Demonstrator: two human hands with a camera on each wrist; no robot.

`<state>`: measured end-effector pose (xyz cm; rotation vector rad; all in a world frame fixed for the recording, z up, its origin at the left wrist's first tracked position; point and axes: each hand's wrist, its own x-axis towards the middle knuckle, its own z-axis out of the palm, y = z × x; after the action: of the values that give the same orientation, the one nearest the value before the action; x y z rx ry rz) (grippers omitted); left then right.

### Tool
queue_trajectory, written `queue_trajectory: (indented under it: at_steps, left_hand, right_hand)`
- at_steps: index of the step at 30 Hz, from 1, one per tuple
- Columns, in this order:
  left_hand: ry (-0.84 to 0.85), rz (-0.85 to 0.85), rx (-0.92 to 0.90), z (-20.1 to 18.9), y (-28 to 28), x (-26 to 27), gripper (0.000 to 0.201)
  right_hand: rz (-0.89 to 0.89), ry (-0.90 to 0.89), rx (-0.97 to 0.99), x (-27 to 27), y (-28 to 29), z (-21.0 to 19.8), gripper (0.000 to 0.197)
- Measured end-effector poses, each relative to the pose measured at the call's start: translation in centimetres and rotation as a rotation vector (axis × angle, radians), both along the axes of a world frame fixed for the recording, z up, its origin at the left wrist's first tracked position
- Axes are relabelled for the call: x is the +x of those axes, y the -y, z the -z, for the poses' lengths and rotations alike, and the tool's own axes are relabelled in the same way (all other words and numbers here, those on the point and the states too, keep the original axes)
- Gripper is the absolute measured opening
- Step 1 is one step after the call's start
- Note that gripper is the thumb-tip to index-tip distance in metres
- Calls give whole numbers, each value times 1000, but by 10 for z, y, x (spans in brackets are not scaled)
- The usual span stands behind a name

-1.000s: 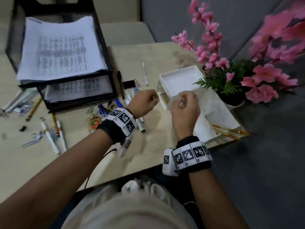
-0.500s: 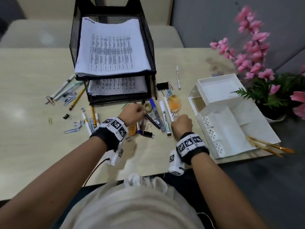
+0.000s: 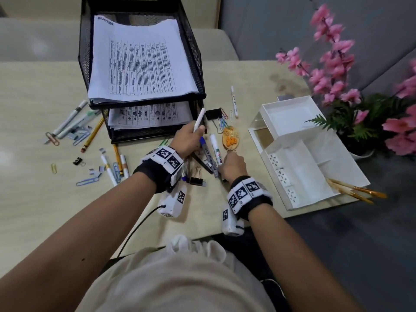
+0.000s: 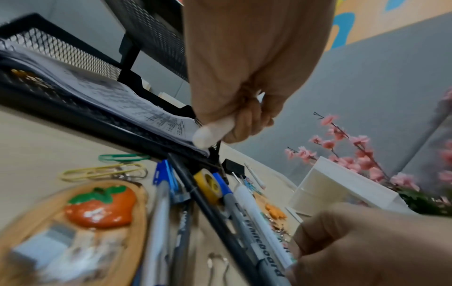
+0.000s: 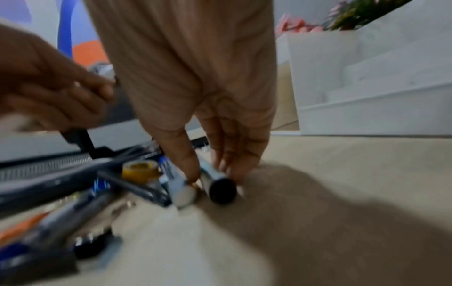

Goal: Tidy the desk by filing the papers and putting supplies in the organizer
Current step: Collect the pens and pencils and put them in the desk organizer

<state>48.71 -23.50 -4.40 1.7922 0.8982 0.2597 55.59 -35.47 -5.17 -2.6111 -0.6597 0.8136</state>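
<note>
My left hand [image 3: 195,132] grips a white pen [image 3: 199,120] lifted off the desk, just in front of the black mesh paper tray [image 3: 198,61], which holds printed sheets [image 3: 140,64] on both levels. In the left wrist view the white pen [image 4: 211,134] pokes out of the curled left hand [image 4: 240,123]. My right hand [image 3: 225,165] pinches the near end of a white marker [image 3: 217,151] lying beside a grey whiteboard marker [image 3: 209,156]. In the right wrist view the right hand [image 5: 210,170] has thumb and fingers on either side of the marker [image 5: 218,183]. The white organizer [image 3: 299,170] stands to the right.
A yellow tape roll [image 4: 208,183], binder clips [image 3: 197,180], paper clips and an orange keychain [image 3: 230,138] lie around the hands. More pens, pencils and clips [image 3: 90,136] are scattered left of the tray. Two brushes [image 3: 355,190] rest at the organizer's front corner. A pink flower plant [image 3: 360,104] stands behind it.
Both hands left the organizer and came to the pile in front of the tray. My left hand picked up the white pen. My right hand closed on the white marker's near end.
</note>
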Motion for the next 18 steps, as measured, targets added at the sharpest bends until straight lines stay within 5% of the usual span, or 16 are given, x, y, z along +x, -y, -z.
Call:
queue_trajectory:
  at_steps: [3,6,11,14,18]
  left_hand:
    - [-7,-68,-90,8,-6,-11,33]
    - [53,-137,-455,11,-2,-18,36]
    - [248,-158,-924,3,6,-18,33]
    - [299,-201,-964,-3,-2,-20,32]
    - [292,-259,-872,-12,-15,-27,27]
  right_hand:
    - [18,1,-48,-5,0,3,27]
    - [103,-71,46,-2,0,-4,3]
    - [-59,-287,326,-15,-14,-33,22]
    - [-224,-160,232,-15,-27,-41,27]
    - [-145,10,108,0,-44,-32,17]
